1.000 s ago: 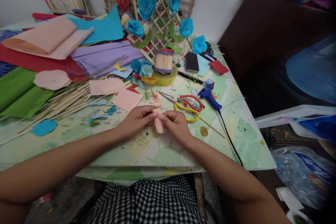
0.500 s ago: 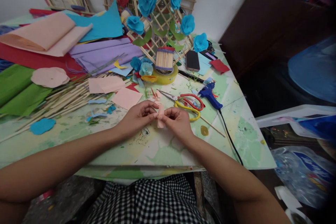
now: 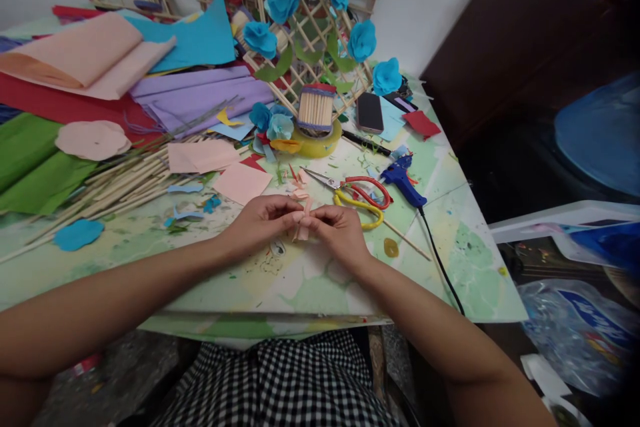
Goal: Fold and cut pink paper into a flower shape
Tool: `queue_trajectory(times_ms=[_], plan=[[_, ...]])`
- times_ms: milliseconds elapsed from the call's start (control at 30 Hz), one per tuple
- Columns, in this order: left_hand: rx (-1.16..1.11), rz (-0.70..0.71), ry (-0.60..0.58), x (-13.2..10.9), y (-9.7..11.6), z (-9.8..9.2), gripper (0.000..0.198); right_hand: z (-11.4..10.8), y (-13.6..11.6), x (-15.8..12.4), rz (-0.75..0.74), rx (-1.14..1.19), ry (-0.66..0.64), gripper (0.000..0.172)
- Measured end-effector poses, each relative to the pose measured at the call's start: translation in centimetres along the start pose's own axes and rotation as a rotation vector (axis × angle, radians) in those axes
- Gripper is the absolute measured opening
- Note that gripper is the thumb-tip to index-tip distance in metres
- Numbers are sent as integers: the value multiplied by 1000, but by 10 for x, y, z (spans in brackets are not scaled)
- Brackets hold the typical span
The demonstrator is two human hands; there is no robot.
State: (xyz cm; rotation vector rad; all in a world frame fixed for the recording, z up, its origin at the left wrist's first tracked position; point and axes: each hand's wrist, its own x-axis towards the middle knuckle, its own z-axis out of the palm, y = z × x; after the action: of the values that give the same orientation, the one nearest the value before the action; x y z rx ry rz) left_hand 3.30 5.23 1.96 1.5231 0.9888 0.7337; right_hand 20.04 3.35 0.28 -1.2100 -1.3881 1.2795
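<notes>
Paper strip (image 3: pixel 303 227), pale pink, thin and matte, folded narrow, stands pinched between both hands just above the near middle of the table (image 3: pixel 465 267); its upper end pokes out above the fingertips and its lower end hangs below them. The left hand (image 3: pixel 263 220) closes thumb and forefinger tight on the strip's left edge, the other fingers curled under; the right hand (image 3: pixel 340 230) grips the right edge the same way, and the fingertips of the two hands meet at the paper.

The table top is smooth, mottled green and cream, flecked with paper scraps. Just beyond the hands lie scissors (image 3: pixel 363 195) with steel blades and looped red and yellow handles; to their right is a blue plastic glue gun (image 3: pixel 401 177) with a black cord running to the near edge. A flat pink paper square (image 3: pixel 243 182) lies to the far left of the hands, beside a loose spread of thin wooden sticks (image 3: pixel 120 183). Farther back, a bundle of short sticks (image 3: pixel 315 107) stands upright in a yellow tape roll (image 3: pixel 316 145); a dark phone (image 3: pixel 370 112) lies to its right. A wooden lattice (image 3: pixel 305 47) carries ruffled blue paper flowers; soft purple, green and red paper sheets are heaped on the left. A clear plastic bag (image 3: pixel 580 327) at the near right bears blue print, too blurred to read.
</notes>
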Motion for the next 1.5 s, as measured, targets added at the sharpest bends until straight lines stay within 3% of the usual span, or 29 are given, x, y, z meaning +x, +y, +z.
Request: queue_trajectory(times_ms=[533, 767, 1000, 1167, 1500], plan=[[15, 29, -30, 2, -12, -2, 21, -3, 3, 0, 6, -15, -90, 13], [-83, 1, 81, 2, -10, -5, 16, -16, 2, 4, -14, 104, 51, 18], [-151, -47, 64, 1, -13, -5, 15, -13, 1, 4, 58, 170, 40, 21], [-209, -68, 62, 3, -13, -4, 14, -12, 0, 4, 117, 273, -27, 32], [-231, -48, 160, -1, -16, -7, 17, -15, 2, 6, 106, 371, 75, 10]])
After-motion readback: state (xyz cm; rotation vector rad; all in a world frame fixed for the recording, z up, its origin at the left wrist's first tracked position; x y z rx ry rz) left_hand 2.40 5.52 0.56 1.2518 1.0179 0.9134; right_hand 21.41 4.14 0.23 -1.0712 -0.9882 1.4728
